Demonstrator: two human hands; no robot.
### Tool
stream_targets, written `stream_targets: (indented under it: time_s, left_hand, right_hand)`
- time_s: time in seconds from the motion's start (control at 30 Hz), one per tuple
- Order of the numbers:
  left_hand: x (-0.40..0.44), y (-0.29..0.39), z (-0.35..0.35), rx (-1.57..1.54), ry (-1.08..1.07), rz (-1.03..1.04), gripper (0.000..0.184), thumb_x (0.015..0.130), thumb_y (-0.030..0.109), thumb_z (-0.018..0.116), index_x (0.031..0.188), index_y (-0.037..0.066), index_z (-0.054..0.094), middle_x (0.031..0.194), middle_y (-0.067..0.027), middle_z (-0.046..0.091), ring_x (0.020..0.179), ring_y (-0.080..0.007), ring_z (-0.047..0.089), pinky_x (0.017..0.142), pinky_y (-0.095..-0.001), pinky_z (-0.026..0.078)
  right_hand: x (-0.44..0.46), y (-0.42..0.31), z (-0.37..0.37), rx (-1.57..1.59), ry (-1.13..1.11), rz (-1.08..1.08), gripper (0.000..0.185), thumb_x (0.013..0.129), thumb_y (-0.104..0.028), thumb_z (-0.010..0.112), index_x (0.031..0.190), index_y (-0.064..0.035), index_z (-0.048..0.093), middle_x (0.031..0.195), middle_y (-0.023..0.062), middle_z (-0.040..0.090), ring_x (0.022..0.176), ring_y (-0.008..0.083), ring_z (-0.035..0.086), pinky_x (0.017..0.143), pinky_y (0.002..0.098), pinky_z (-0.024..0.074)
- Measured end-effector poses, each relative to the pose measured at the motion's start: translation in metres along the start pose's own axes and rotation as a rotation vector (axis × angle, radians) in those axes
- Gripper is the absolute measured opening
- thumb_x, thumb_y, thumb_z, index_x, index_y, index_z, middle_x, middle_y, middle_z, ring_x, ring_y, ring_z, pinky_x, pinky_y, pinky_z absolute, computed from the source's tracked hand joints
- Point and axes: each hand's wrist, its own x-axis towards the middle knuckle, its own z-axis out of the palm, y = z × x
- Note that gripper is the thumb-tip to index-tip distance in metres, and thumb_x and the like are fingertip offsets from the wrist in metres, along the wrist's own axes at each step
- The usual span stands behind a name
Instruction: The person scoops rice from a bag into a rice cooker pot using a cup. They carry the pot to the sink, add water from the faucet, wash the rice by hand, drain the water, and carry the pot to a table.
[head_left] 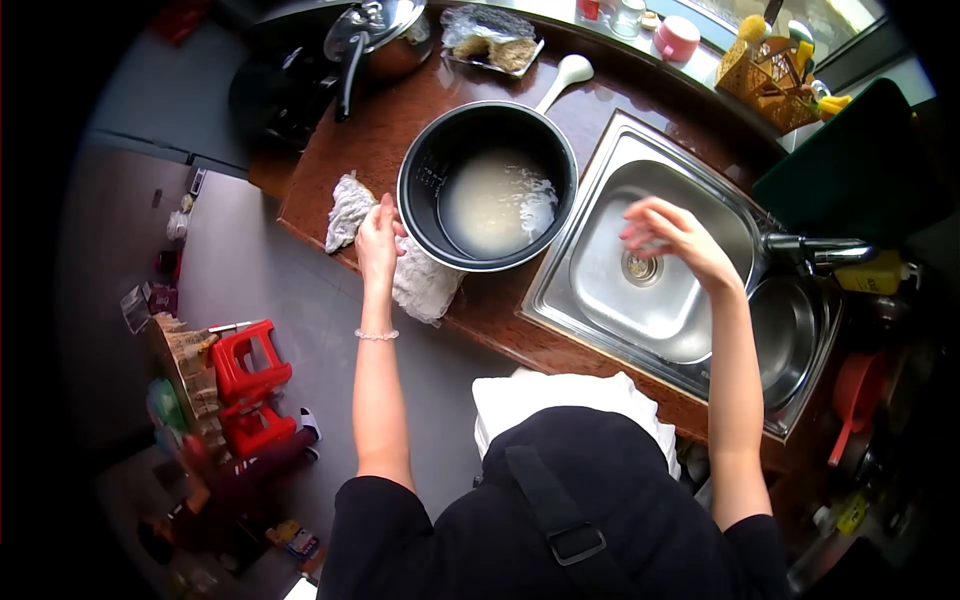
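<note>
A black rice cooker inner pot [420, 215] stands on the counter left of the sink. Inside it, cloudy water [488, 205] covers pale grains that look like rice. My left hand [378, 240] is at the pot's left side, fingers extended, close to or touching its outer wall; the contact is not clear. Below that hand lies a crumpled whitish cloth [424, 283], and part of it shows to the left. Over the steel sink basin [610, 290] hangs my right hand [665, 235], holding nothing, its fingers loosely bent, apart and slightly blurred.
Behind the pot lie a white ladle [572, 72] and a plastic-wrapped tray [495, 45]. A lidded saucepan [385, 40] stands back left. The faucet [820, 250] is right of the basin. Red stools [248, 365] and another person [235, 490] are at lower left.
</note>
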Motion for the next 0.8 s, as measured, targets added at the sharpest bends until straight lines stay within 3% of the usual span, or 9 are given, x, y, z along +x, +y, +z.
stream_targets:
  time_s: [0.07,0.13,0.23,0.3,0.4,0.47,0.57,0.63,0.8]
  left_hand:
    - [-0.015,-0.031,-0.01,0.019,0.205,-0.007,0.052,0.086,0.052,0.042,0.086,0.003,0.059,0.058,-0.0037,0.055,0.041,-0.0098,0.048,0.04,-0.0231,0.039]
    - [-0.038,-0.076,-0.015,0.016,0.467,0.015,0.049,0.088,0.048,0.044,0.084,0.0,0.055,0.055,-0.0035,0.05,0.036,-0.0089,0.042,0.035,-0.0229,0.035]
    - [-0.095,-0.189,-0.036,0.022,0.503,-0.394,0.045,0.082,0.05,0.051,0.085,0.005,0.053,0.058,-0.0053,0.053,0.038,-0.0145,0.048,0.032,-0.0282,0.039]
    - [-0.163,-0.3,-0.055,-0.117,0.331,-0.7,0.039,0.084,0.044,0.051,0.072,0.007,0.046,0.05,-0.0031,0.042,0.037,-0.0152,0.044,0.03,-0.0266,0.038]
    - [-0.317,-0.4,-0.074,-0.218,0.243,-1.185,0.04,0.086,0.046,0.045,0.078,0.008,0.052,0.064,-0.0056,0.051,0.051,-0.0179,0.051,0.043,-0.0341,0.046]
    - [-0.414,-0.426,-0.068,-0.181,0.246,-1.255,0.035,0.087,0.042,0.046,0.083,0.007,0.052,0.069,-0.0068,0.053,0.056,-0.0197,0.054,0.046,-0.0358,0.049]
    - [-0.514,-0.423,-0.05,-0.23,0.129,-1.344,0.03,0.088,0.037,0.045,0.087,0.007,0.05,0.074,-0.0071,0.055,0.057,-0.0203,0.056,0.048,-0.0379,0.051]
    - [-0.55,-0.411,-0.048,-0.28,-0.022,-1.427,0.028,0.089,0.035,0.044,0.09,0.008,0.049,0.077,-0.0071,0.056,0.057,-0.0202,0.056,0.049,-0.0384,0.052]
    - [-0.56,-0.438,-0.044,-0.327,0.091,-1.391,0.026,0.088,0.034,0.046,0.09,0.008,0.05,0.076,-0.0053,0.056,0.056,-0.0179,0.054,0.051,-0.0368,0.051]
  right_hand:
    - [-0.025,0.036,-0.016,0.462,-0.161,-0.256,0.031,0.09,-0.033,0.045,0.109,-0.0107,0.053,0.102,0.0073,0.058,0.093,0.0133,0.056,0.081,0.0279,0.0449]
    - [-0.021,0.128,-0.03,0.263,0.049,-0.086,0.037,0.087,-0.034,0.049,0.116,-0.0121,0.049,0.114,0.0089,0.053,0.107,0.0185,0.05,0.094,0.0375,0.0386]
    - [-0.065,0.216,-0.01,-0.753,0.361,0.166,0.026,0.079,-0.025,0.059,0.095,-0.0056,0.058,0.118,0.0123,0.051,0.111,0.0259,0.045,0.094,0.0411,0.0354]
    - [-0.092,0.224,-0.01,-1.032,0.483,0.156,0.019,0.075,-0.02,0.063,0.081,-0.0026,0.059,0.121,0.0143,0.048,0.114,0.0295,0.042,0.094,0.0434,0.0338]
    - [-0.131,0.239,-0.007,-0.748,0.536,-0.029,0.025,0.071,-0.013,0.066,0.061,-0.0007,0.047,0.133,0.0164,0.035,0.123,0.0343,0.031,0.096,0.0498,0.0278]
    - [-0.156,0.249,0.008,-1.021,0.687,-0.163,0.015,0.072,-0.012,0.065,0.075,-0.0015,0.056,0.134,0.0166,0.034,0.123,0.0344,0.031,0.098,0.0479,0.026]
    - [-0.173,0.24,0.034,-1.106,0.664,-0.101,0.041,0.075,-0.013,0.063,0.114,-0.008,0.052,0.132,0.017,0.035,0.122,0.0339,0.032,0.099,0.0459,0.0251]
    - [-0.166,0.241,0.036,-0.973,0.568,-0.168,0.038,0.075,-0.013,0.063,0.111,-0.0069,0.053,0.129,0.0159,0.038,0.119,0.0333,0.035,0.098,0.0444,0.0263]
    - [-0.104,0.182,0.061,-0.772,0.487,-0.382,0.024,0.079,-0.009,0.059,0.102,-0.0044,0.057,0.109,0.0126,0.053,0.1,0.0235,0.052,0.086,0.033,0.0397]
